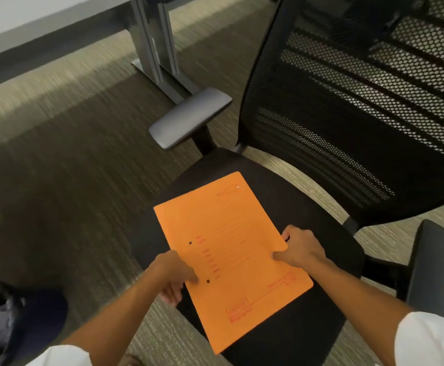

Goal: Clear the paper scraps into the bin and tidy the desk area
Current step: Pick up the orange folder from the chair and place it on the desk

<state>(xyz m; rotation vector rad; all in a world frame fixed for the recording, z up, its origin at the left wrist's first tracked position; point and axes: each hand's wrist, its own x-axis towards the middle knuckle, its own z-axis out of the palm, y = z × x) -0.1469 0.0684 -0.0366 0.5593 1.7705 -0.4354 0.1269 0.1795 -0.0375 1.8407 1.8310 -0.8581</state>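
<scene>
Orange folder (231, 257) at lower centre of frame, over the black seat (308, 207) of a mesh-backed office chair. Left hand (173, 273) pinches its left edge, thumb on top, fingers beneath; right hand (302, 249) clamps its right edge. Red printing on the cover is too blurred to read

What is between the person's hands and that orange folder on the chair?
Nothing visible. Both the left hand and the right hand already grip the orange folder at its edges, over the black chair seat.
</scene>
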